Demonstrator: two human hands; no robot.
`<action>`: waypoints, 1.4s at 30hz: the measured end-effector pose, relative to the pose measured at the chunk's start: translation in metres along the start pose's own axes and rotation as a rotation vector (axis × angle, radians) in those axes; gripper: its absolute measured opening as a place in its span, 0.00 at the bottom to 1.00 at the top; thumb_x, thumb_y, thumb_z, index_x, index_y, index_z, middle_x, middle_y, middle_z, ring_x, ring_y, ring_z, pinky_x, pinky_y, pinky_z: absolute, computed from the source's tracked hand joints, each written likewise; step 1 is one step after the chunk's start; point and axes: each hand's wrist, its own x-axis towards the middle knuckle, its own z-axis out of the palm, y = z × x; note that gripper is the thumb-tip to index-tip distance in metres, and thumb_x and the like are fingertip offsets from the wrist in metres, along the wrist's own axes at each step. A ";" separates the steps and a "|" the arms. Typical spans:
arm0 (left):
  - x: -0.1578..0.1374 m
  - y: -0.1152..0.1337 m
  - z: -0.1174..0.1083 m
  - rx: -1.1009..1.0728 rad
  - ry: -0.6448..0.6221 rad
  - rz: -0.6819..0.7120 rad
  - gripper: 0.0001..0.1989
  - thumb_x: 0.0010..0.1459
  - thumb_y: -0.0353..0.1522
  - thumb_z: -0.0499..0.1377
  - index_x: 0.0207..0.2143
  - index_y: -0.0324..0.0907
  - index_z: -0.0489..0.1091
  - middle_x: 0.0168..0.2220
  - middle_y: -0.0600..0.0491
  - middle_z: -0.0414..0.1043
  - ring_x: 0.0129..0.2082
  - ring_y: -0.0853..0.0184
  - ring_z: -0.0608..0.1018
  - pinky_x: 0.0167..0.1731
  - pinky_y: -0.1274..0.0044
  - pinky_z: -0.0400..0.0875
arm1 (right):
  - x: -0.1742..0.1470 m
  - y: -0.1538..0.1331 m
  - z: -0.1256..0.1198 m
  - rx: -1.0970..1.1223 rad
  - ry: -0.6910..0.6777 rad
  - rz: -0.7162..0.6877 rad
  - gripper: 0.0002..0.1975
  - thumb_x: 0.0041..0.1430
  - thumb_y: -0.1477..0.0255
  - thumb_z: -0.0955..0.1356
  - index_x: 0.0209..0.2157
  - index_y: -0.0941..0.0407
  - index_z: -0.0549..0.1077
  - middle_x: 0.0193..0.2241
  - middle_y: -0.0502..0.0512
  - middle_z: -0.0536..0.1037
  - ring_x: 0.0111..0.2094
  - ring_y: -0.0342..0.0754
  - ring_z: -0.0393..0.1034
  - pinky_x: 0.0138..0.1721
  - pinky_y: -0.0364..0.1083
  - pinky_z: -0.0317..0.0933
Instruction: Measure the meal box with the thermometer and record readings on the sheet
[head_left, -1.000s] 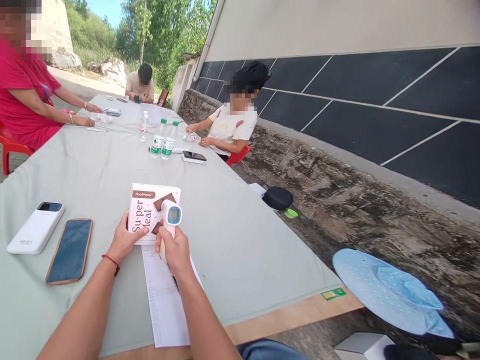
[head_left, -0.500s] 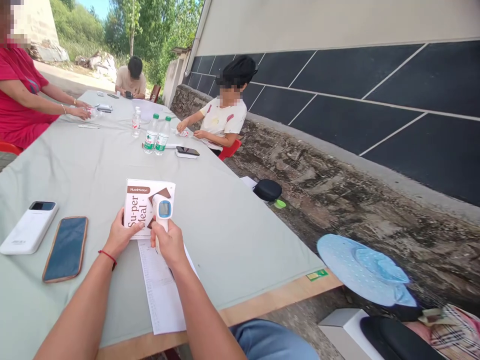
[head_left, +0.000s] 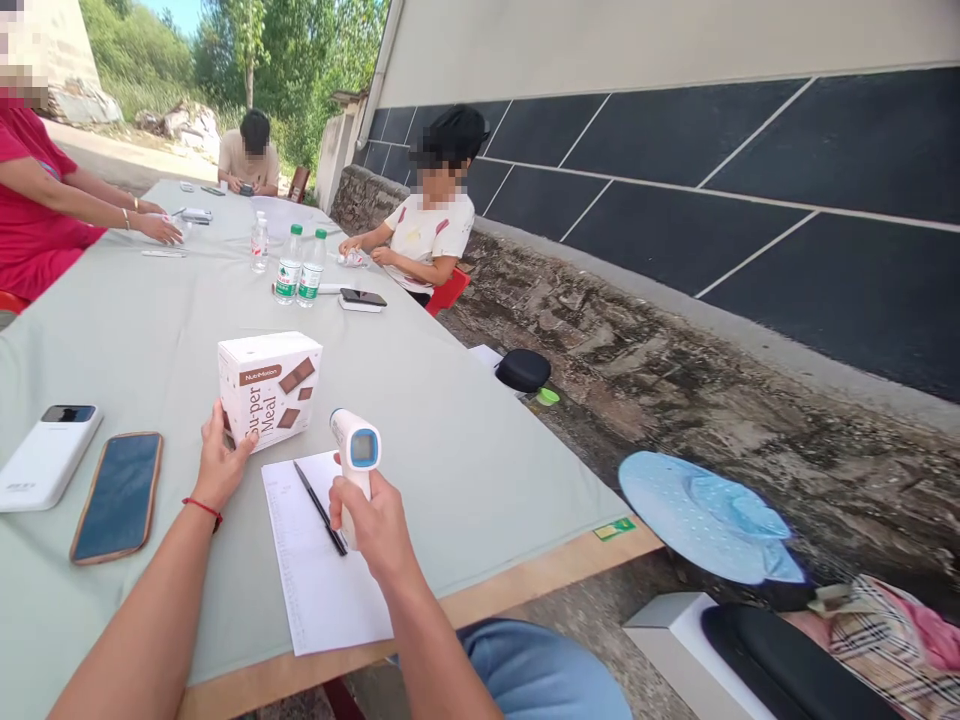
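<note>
My left hand (head_left: 223, 455) grips the lower left corner of a white box (head_left: 274, 385) with brown bar pictures and the words "Su-per Meal". The box stands tilted a little on the table. In my right hand (head_left: 375, 520) is a white infrared thermometer (head_left: 355, 445) with a blue-rimmed screen facing me; its handle is mostly covered by my fingers. Between my arms lies a sheet of paper (head_left: 300, 590) with faint writing, and a black pen (head_left: 319, 505) rests across it, just left of my right hand.
On the left lie a white power bank (head_left: 49, 460) and a brown-cased phone (head_left: 118, 497). Two green-capped bottles (head_left: 298, 270) stand farther off, beside another phone (head_left: 363, 297). Three people sit around the table (head_left: 465, 480). A blue sun hat (head_left: 705, 510) is off its right edge.
The thermometer has moved right and down, away from the front of the box. My left hand has turned the box so its top and side show. The pen on the paper is uncovered.
</note>
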 end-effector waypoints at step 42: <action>-0.008 0.008 0.004 0.313 -0.280 0.028 0.15 0.48 0.39 0.60 0.39 0.44 0.74 0.40 0.48 0.75 0.43 0.56 0.74 0.44 0.66 0.69 | 0.023 0.065 -0.093 -1.184 0.199 0.100 0.22 0.61 0.66 0.63 0.56 0.56 0.66 0.44 0.61 0.76 0.45 0.56 0.70 0.40 0.48 0.59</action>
